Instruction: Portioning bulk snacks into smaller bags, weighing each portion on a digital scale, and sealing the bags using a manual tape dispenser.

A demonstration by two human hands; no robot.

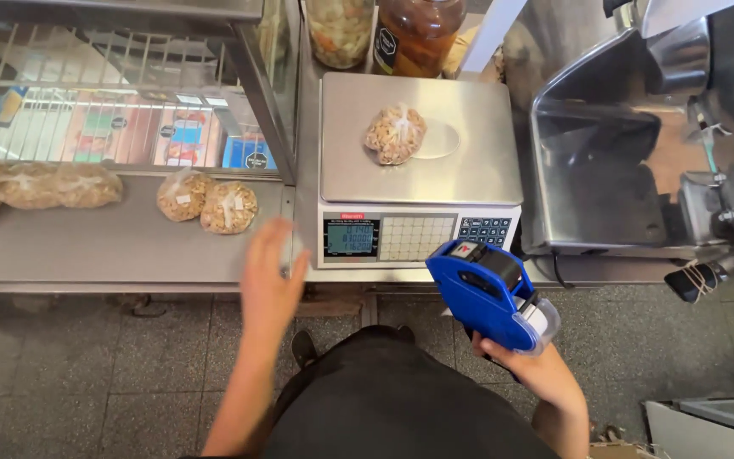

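A small clear bag of nuts [395,133] lies on the steel platter of a counter scale [477,161] with a lit display and keypad. My right hand [530,367] grips a blue label gun [488,293] below the scale's front edge. My left hand [272,270] is blurred, empty, fingers apart, at the counter edge to the left of the scale's display. Two more tied nut bags [208,202] sit on the steel counter just beyond my left hand.
Several more nut bags [36,185] lie at the counter's far left. A glass display case [129,93] stands behind them. Two jars [384,32] stand behind the scale. A metal slicer [639,127] fills the right. Grey tiled floor [87,365] lies below.
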